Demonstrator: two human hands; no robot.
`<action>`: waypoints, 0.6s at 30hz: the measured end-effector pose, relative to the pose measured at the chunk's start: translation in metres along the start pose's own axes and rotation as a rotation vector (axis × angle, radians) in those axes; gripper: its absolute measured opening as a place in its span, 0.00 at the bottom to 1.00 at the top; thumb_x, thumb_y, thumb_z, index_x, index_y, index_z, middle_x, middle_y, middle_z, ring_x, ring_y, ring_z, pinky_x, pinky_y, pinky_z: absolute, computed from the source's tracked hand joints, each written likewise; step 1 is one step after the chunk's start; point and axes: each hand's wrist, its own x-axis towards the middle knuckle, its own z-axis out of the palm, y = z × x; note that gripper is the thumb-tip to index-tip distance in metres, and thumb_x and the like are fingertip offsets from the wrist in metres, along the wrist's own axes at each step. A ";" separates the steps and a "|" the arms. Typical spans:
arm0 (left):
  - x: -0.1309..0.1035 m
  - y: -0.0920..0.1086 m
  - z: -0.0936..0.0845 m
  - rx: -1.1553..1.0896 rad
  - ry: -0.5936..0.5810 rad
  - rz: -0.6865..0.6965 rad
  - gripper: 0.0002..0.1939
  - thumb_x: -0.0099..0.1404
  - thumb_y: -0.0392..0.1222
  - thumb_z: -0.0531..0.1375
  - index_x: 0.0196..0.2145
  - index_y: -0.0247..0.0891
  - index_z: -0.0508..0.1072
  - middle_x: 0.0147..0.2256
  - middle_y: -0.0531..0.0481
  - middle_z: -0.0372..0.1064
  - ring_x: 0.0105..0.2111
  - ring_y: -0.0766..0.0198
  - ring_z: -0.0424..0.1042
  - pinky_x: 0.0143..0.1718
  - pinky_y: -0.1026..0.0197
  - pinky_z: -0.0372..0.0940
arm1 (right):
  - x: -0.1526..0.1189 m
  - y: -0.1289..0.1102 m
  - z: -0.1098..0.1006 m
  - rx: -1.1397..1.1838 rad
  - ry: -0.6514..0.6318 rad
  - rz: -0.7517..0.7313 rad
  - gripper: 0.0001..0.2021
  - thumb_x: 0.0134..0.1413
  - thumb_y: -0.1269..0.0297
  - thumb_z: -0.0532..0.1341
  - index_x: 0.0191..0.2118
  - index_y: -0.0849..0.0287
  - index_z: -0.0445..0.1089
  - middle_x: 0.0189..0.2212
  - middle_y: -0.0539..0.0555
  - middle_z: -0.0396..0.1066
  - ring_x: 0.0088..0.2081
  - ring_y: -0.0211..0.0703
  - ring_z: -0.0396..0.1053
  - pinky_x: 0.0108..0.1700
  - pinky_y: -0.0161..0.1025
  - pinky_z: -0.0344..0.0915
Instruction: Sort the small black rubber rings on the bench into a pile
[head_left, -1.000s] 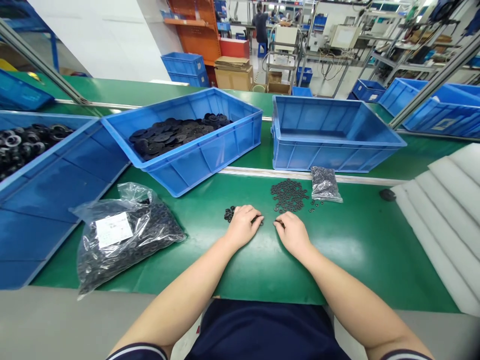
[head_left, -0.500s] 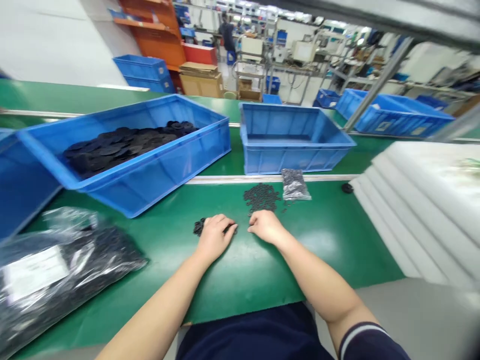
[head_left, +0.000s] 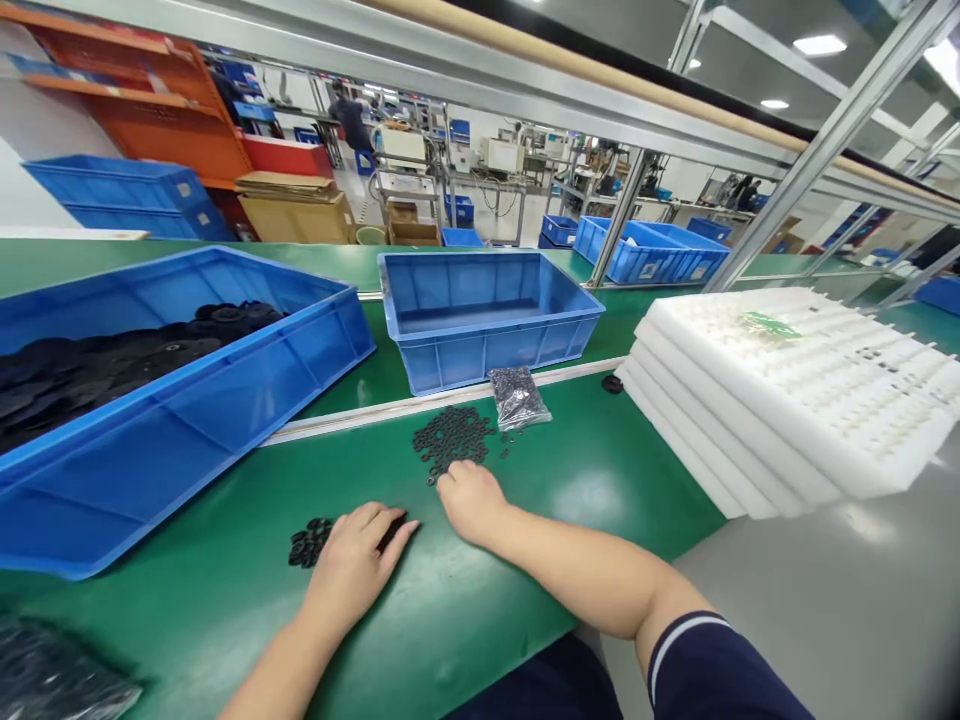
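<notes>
On the green tabletop (head_left: 525, 600), my left hand (head_left: 352, 565) rests with its fingers curled over a small black part (head_left: 392, 532), which shows between thumb and forefinger. Left of that hand, and partly behind it, lies a little heap of black round pieces (head_left: 306, 545). My right hand (head_left: 472, 500) is closed, fingertips down at the near edge of a spread of small black rings (head_left: 454, 436); whatever it pinches is hidden. Just beyond the rings lies a clear plastic bag (head_left: 517, 398) filled with similar dark bits, a few loose ones beside it.
A blue bin (head_left: 300, 365) of black discs (head_left: 150, 360) stands at left, another blue bin (head_left: 487, 345) behind the bag. White foam sheets (head_left: 697, 400) are stacked at right, near a black round part (head_left: 612, 383). A filled plastic bag (head_left: 52, 670) lies front left.
My view has swung to the right, so the bench things sit further left. Both hands stay low on the table near the same heaps, the right one still by the rings.
</notes>
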 end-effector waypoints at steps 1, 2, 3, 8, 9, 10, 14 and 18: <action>0.000 0.002 0.001 0.004 -0.004 0.007 0.16 0.74 0.50 0.54 0.38 0.37 0.75 0.33 0.47 0.71 0.32 0.60 0.72 0.36 0.59 0.66 | 0.008 0.005 0.001 0.022 0.002 0.025 0.12 0.68 0.66 0.53 0.42 0.61 0.73 0.39 0.58 0.71 0.42 0.46 0.68 0.41 0.40 0.65; 0.000 0.004 0.001 0.011 -0.010 0.014 0.16 0.74 0.49 0.53 0.38 0.37 0.74 0.33 0.47 0.71 0.32 0.61 0.72 0.36 0.60 0.67 | 0.015 0.009 0.001 0.045 0.001 0.045 0.12 0.69 0.65 0.52 0.43 0.60 0.73 0.40 0.57 0.71 0.42 0.45 0.68 0.42 0.40 0.65; 0.000 0.007 0.002 0.024 -0.020 0.019 0.15 0.75 0.48 0.52 0.39 0.37 0.74 0.33 0.47 0.70 0.32 0.62 0.72 0.35 0.61 0.67 | 0.022 0.012 0.001 0.066 0.002 0.056 0.12 0.69 0.65 0.53 0.43 0.60 0.73 0.41 0.57 0.72 0.42 0.45 0.68 0.43 0.39 0.65; -0.002 0.016 0.005 0.052 -0.068 0.033 0.13 0.75 0.45 0.52 0.40 0.37 0.74 0.33 0.46 0.70 0.32 0.62 0.72 0.36 0.61 0.69 | 0.041 0.014 0.002 0.192 0.082 0.095 0.11 0.68 0.69 0.54 0.44 0.63 0.74 0.43 0.61 0.72 0.46 0.47 0.68 0.51 0.41 0.64; -0.002 0.017 0.005 0.052 -0.075 0.033 0.13 0.75 0.45 0.52 0.41 0.36 0.74 0.33 0.46 0.70 0.32 0.62 0.72 0.36 0.61 0.69 | 0.039 0.015 0.002 0.218 0.115 0.085 0.11 0.67 0.69 0.54 0.45 0.64 0.74 0.43 0.61 0.72 0.47 0.47 0.68 0.52 0.41 0.64; -0.003 0.017 0.004 0.051 -0.078 0.031 0.13 0.75 0.45 0.52 0.41 0.36 0.74 0.33 0.46 0.70 0.32 0.62 0.72 0.35 0.61 0.69 | 0.035 0.017 0.003 0.246 0.158 0.080 0.11 0.67 0.68 0.55 0.46 0.64 0.74 0.43 0.61 0.72 0.47 0.47 0.68 0.53 0.41 0.64; -0.006 0.017 0.003 0.061 -0.033 0.004 0.13 0.74 0.45 0.53 0.43 0.36 0.75 0.34 0.45 0.70 0.33 0.61 0.71 0.36 0.59 0.70 | 0.000 0.047 0.006 0.312 0.328 0.171 0.13 0.67 0.65 0.54 0.46 0.62 0.74 0.42 0.59 0.74 0.45 0.45 0.71 0.51 0.38 0.66; -0.008 0.015 0.004 0.058 0.027 -0.007 0.13 0.73 0.44 0.55 0.43 0.34 0.76 0.34 0.44 0.71 0.33 0.60 0.71 0.36 0.57 0.70 | -0.031 0.102 0.004 0.235 0.342 0.436 0.16 0.66 0.64 0.52 0.46 0.63 0.76 0.44 0.61 0.76 0.46 0.47 0.73 0.50 0.39 0.66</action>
